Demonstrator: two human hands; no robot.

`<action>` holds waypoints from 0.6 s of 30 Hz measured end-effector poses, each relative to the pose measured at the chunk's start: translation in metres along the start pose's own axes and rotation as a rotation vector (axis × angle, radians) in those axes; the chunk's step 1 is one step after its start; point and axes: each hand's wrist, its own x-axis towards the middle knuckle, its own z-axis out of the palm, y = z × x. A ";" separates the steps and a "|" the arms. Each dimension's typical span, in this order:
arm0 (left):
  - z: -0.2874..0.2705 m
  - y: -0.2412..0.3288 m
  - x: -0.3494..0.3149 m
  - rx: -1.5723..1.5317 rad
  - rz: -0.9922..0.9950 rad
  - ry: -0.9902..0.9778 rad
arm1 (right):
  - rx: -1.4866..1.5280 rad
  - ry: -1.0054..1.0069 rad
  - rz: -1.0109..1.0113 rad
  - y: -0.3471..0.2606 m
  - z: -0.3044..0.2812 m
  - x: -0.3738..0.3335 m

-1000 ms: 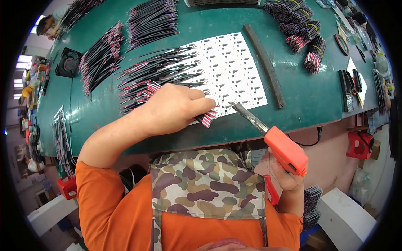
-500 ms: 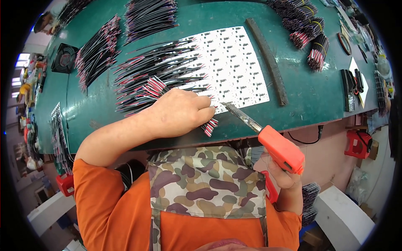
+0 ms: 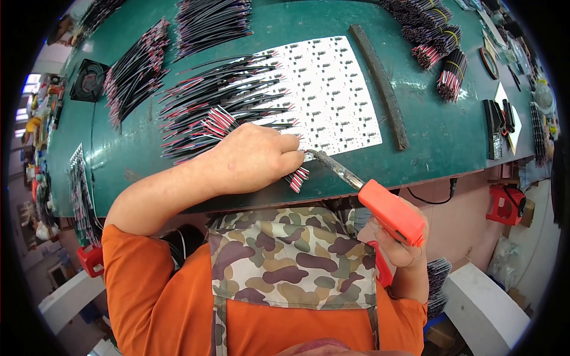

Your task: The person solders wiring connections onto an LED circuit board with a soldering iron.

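My left hand point(image 3: 261, 157) is closed around a bundle of short red, white and black wires point(image 3: 219, 121), whose other ends point(image 3: 297, 179) stick out below the fingers. It rests at the lower left corner of a white circuit board panel point(image 3: 332, 89) covered with small dark parts. My right hand point(image 3: 399, 244) grips a red-handled soldering iron point(image 3: 392, 210). The iron's dark tip touches or nearly touches the panel's bottom edge, close beside my left fingertips. Rows of black-sheathed wires point(image 3: 225, 95) lie with their stripped ends over the panel's left part.
A dark flat bar point(image 3: 380, 89) lies right of the panel. Banded wire bundles point(image 3: 451, 74) are at the far right, loose wire piles point(image 3: 139, 71) at the left near a small black fan point(image 3: 89, 80). Black cutters point(image 3: 507, 115) lie on the green table point(image 3: 439, 136).
The soldering iron has moved left and slightly down, its tip now closer to my left fingertips. My left hand has hardly moved and still holds the wires.
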 end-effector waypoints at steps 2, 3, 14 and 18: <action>0.001 0.000 -0.001 -0.005 0.000 0.002 | -0.027 -0.010 -0.037 0.003 -0.002 -0.001; 0.001 -0.001 -0.001 -0.008 0.000 0.002 | -0.053 -0.018 -0.074 0.004 -0.002 -0.001; -0.001 0.000 0.000 -0.011 -0.002 -0.015 | -0.085 0.011 -0.088 -0.002 -0.001 0.002; -0.001 0.000 0.000 -0.011 -0.005 -0.023 | -0.104 -0.041 -0.098 0.005 -0.011 -0.003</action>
